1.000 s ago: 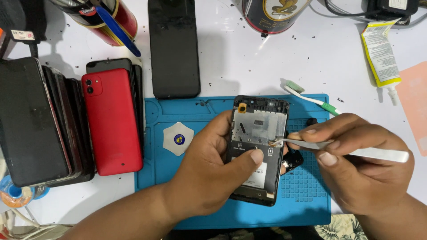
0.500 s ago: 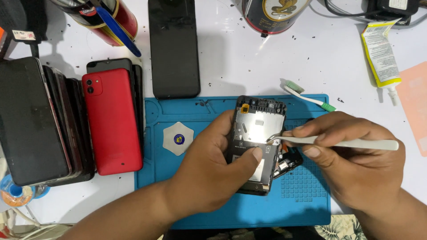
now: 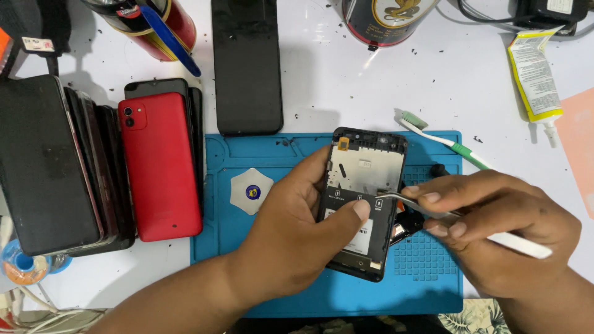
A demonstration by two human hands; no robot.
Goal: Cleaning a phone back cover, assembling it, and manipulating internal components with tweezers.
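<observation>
An opened black phone [image 3: 365, 179] with its back cover off lies tilted over a blue repair mat [image 3: 421, 284]. My left hand [image 3: 297, 235] grips the phone from its left side, thumb pressed on the lower middle of its inside. My right hand [image 3: 501, 229] pinches white-handled tweezers [image 3: 433, 210], whose metal tips touch the phone's inside near its right edge. A small black part [image 3: 405, 222] lies on the mat under the phone's right edge.
A white triangular pick [image 3: 250, 190] lies on the mat's left. A red phone [image 3: 159, 167] and a stack of dark phones [image 3: 55, 167] sit to the left. Behind are a black phone [image 3: 246, 65], two cans, a toothbrush [image 3: 442, 139] and a glue tube [image 3: 535, 74].
My right hand has turned the tweezers, lowering the white handle toward the right. The tips stay at the phone's right inner edge. My left hand keeps its grip.
</observation>
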